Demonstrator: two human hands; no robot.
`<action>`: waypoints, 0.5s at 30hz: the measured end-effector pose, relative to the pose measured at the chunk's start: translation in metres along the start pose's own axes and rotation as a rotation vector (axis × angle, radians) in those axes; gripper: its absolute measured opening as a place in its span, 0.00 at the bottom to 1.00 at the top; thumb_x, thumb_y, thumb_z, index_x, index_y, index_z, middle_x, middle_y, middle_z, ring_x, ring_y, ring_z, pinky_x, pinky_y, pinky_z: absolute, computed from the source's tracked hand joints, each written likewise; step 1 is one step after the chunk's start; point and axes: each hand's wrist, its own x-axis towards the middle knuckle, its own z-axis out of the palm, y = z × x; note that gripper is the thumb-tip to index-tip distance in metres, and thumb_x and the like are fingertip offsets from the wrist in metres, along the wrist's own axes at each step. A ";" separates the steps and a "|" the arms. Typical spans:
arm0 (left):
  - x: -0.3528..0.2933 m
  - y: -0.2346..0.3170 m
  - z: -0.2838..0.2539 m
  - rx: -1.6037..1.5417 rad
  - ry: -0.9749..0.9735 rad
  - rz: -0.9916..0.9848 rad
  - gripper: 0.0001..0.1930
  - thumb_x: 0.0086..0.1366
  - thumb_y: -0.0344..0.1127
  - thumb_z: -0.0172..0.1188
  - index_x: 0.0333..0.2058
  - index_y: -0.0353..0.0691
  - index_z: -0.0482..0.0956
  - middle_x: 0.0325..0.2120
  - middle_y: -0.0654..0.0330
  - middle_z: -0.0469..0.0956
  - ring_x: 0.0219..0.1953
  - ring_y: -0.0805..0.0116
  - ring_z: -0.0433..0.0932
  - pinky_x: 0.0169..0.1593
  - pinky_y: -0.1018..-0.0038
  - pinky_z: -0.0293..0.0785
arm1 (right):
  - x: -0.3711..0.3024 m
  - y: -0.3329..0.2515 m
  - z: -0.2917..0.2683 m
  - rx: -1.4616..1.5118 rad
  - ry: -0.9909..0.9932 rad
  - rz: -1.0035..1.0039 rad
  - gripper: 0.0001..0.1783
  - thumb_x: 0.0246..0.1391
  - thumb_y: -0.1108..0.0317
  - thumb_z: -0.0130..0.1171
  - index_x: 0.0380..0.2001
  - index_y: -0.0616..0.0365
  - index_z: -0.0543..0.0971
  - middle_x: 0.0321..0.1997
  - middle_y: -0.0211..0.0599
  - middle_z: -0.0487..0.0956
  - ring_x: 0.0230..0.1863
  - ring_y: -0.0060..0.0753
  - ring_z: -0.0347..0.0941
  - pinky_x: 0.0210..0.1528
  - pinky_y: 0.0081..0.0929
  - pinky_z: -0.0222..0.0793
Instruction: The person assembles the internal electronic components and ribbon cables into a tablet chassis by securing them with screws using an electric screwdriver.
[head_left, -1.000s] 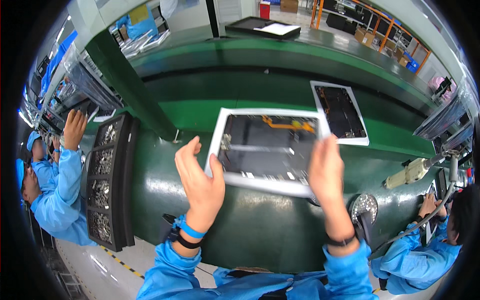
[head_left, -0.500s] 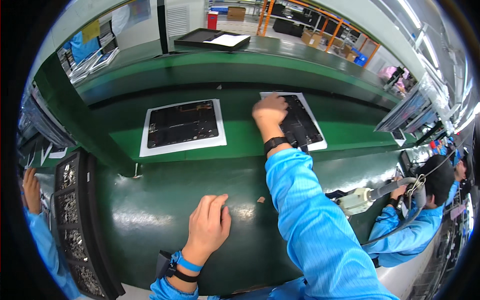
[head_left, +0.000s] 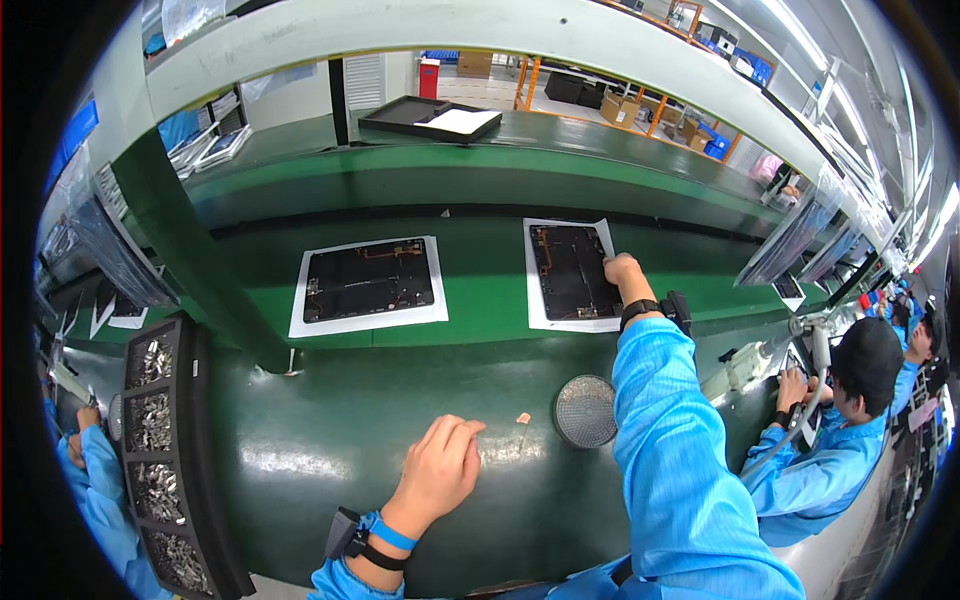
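Observation:
Toward the far right of the bench, an opened tablet (head_left: 575,270) lies on a white sheet (head_left: 533,300), its dark inside facing up with orange ribbon cable along the left. My right hand (head_left: 622,270) grips its right edge; the fingertips are partly hidden. A second opened tablet (head_left: 365,282) rests on another white sheet (head_left: 300,315) to the left, untouched. Over the near bench hovers my left hand (head_left: 440,470), fingers loosely bent, thumb apart, holding nothing. Closest to its fingertips is a small tan scrap (head_left: 523,418). Beside my right sleeve sits a round grey dish (head_left: 587,410) with a textured inside.
A black compartment tray (head_left: 190,430) of small metal parts stands at left, near a green post (head_left: 205,250). A raised shelf at the back carries a black tray (head_left: 385,120). Co-workers in blue sit at right (head_left: 820,440) and left (head_left: 95,480).
My right hand has moved from the top of the right tablet to its right edge. That tablet and sheet now lie straighter. The round dish has come out from behind my sleeve.

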 end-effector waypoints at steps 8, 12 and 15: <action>-0.015 0.002 0.023 -0.622 -0.033 -0.459 0.12 0.76 0.28 0.61 0.54 0.32 0.78 0.46 0.51 0.83 0.48 0.62 0.85 0.48 0.69 0.84 | -0.098 -0.043 -0.003 0.904 -0.005 0.079 0.23 0.65 0.65 0.63 0.53 0.78 0.82 0.59 0.62 0.84 0.61 0.53 0.83 0.60 0.44 0.78; 0.007 0.034 0.041 -1.126 -0.126 -0.609 0.21 0.82 0.38 0.55 0.64 0.31 0.70 0.63 0.43 0.78 0.63 0.54 0.80 0.64 0.63 0.78 | -0.163 -0.036 0.021 1.466 -0.037 -0.032 0.21 0.70 0.66 0.58 0.56 0.75 0.78 0.50 0.51 0.85 0.46 0.43 0.85 0.47 0.44 0.82; 0.005 0.036 0.036 -1.325 -0.011 -0.730 0.30 0.82 0.48 0.55 0.71 0.32 0.65 0.69 0.40 0.71 0.71 0.49 0.71 0.72 0.56 0.70 | -0.287 -0.050 -0.025 1.717 -0.332 -0.025 0.14 0.76 0.63 0.54 0.50 0.66 0.75 0.41 0.40 0.82 0.37 0.31 0.81 0.34 0.35 0.79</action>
